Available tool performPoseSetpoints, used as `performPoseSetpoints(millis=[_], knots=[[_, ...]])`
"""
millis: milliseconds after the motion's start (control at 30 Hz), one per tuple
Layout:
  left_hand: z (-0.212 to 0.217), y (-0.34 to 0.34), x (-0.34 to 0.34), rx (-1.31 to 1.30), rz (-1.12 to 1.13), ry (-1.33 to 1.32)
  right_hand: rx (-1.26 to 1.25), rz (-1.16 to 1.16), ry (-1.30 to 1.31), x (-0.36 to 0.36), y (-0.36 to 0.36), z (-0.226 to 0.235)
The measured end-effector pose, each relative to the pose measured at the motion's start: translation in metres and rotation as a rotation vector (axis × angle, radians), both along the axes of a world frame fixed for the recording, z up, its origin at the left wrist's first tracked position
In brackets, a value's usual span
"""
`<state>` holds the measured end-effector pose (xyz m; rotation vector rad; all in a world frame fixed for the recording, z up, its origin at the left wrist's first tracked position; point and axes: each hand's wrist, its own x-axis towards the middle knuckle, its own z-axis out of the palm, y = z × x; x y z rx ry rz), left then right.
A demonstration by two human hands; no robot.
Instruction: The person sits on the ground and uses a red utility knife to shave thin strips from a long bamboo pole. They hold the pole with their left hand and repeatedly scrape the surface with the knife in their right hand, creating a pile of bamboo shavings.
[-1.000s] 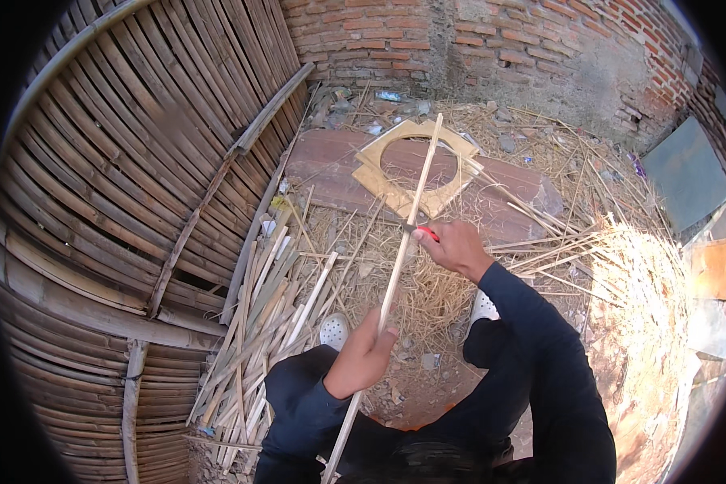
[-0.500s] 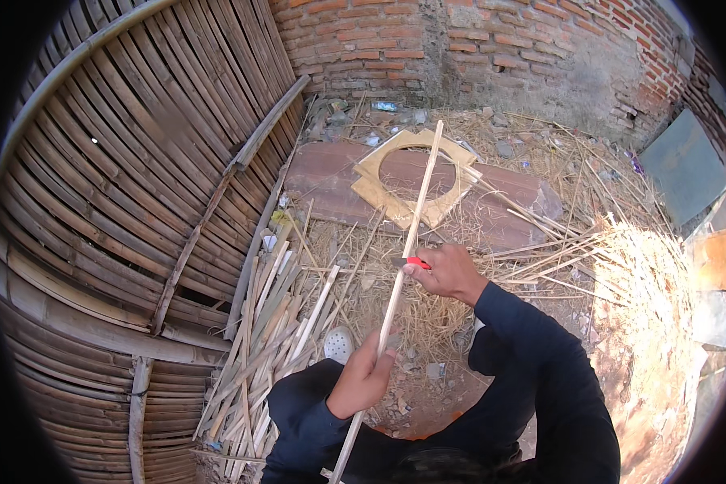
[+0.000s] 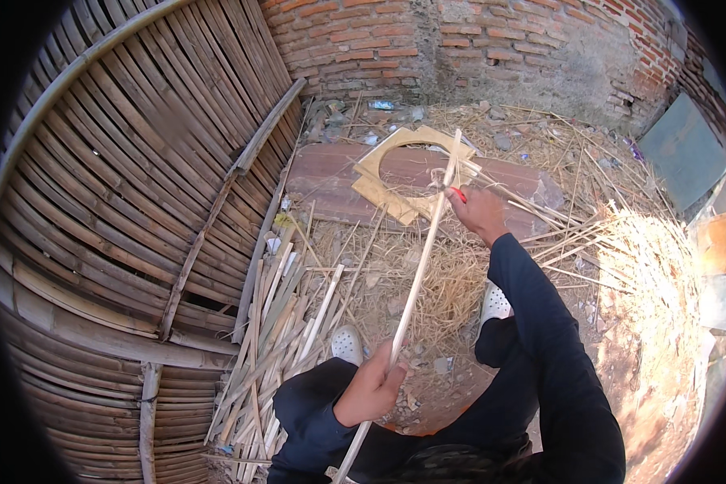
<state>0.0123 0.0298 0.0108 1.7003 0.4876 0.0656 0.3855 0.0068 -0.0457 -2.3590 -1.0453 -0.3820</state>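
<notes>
A long pale bamboo strip (image 3: 417, 282) runs slantwise from my lap up toward the wall. My left hand (image 3: 373, 389) is closed around its lower part, near my left knee. Farther up, my right hand (image 3: 480, 214) grips a red-handled knife (image 3: 460, 194), its blade against the strip near the far end. Thin shavings curl up beside the blade, which is mostly hidden. Behind that end lies a yellowish square board with a large round hole (image 3: 369, 179).
A brown plank (image 3: 323, 181) lies under the holed board. Many cut bamboo strips (image 3: 286, 347) are heaped at my left, beside a slatted bamboo wall (image 3: 121, 185). Shavings and thin sticks (image 3: 581, 242) litter the ground at right. A brick wall (image 3: 355, 48) closes off the far side.
My right hand and the knife have slid up along the strip toward its far end, and shavings now curl there. My left hand keeps its hold, slightly lower in view.
</notes>
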Motion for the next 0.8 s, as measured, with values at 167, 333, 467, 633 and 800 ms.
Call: performPoseSetpoints(millis=[167,333,467,633,800], knots=[[-0.017,-0.019,-0.019,-0.371,-0.089,0.058,-0.005,-0.173,0.196,0.056,-0.054,-0.019],[-0.020,0.007,-0.010,-0.512,0.095,0.013,-0.013,0.211,0.127,-0.011,-0.029,0.015],[-0.014,0.015,-0.001,-0.543,0.251,-0.001,-0.097,0.660,0.070,-0.120,-0.029,0.037],[-0.001,0.011,0.006,-0.601,0.234,-0.065,-0.036,0.713,-0.032,-0.149,-0.024,0.029],[0.003,0.009,0.012,-0.632,0.221,-0.078,-0.070,0.543,0.010,-0.122,-0.019,0.033]])
